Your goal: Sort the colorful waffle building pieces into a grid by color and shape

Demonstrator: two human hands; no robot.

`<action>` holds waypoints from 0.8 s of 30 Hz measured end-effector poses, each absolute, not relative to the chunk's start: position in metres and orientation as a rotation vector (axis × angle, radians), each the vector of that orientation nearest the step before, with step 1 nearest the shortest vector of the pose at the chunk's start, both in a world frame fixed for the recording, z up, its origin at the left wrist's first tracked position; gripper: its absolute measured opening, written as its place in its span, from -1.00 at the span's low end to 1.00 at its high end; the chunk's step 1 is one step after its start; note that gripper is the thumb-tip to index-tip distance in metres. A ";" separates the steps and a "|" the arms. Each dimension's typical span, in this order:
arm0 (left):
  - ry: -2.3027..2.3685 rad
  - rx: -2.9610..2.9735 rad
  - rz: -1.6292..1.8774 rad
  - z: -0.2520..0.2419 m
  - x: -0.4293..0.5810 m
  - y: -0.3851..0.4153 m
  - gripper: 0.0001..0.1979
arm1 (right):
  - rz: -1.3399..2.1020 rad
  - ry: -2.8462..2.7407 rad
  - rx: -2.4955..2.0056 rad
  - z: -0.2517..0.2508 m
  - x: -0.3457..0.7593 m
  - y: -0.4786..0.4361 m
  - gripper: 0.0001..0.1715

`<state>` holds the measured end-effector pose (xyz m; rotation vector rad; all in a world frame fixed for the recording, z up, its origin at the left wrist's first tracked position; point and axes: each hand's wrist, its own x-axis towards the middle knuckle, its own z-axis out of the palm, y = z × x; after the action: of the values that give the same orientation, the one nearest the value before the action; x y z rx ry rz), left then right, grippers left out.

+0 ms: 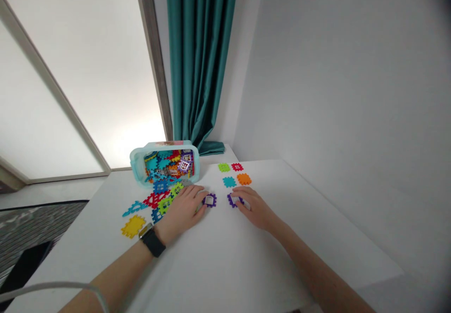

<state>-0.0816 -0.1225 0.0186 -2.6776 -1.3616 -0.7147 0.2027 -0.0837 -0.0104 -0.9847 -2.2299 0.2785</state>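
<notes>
Lying on the counter (218, 261), the left hand (183, 208) curls with its fingertips against a purple tile (210, 200) on its right, while the right hand (252, 208) partly covers a second purple tile (230, 200) on its left; whether either grips cannot be told.

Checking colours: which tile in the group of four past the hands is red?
The back-right tile is red; a green tile sits beside it, a teal tile and orange tile in front.

Black-strapped wristwatch (151, 241) on the left wrist (164, 230), silver-toned edge along its case. Bare left forearm (118, 270), right forearm (310, 266), left hand (183, 206) and right hand (255, 207)
</notes>
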 end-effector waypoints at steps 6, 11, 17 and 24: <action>-1.503 -2.579 -0.631 0.023 -0.133 -0.140 -0.73 | 0.353 -2.367 -0.811 -0.002 0.141 -0.083 -0.71; -1.593 -2.526 -0.622 0.023 -0.165 -0.154 -0.75 | 0.389 -2.439 -0.734 -0.002 0.097 -0.083 -0.70; -1.589 -2.507 -0.826 0.001 -0.184 -0.160 -0.77 | 0.308 -2.470 -0.778 -0.012 0.060 -0.084 -0.66; -1.572 -2.553 -0.910 -0.008 -0.184 -0.158 -0.74 | 0.230 -2.409 -0.818 -0.022 0.060 -0.095 -0.56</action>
<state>-0.1843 -0.1579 -0.0081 -2.5528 -1.5722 -0.9104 0.0597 -0.0946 -0.0223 -0.8180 -2.4090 0.2298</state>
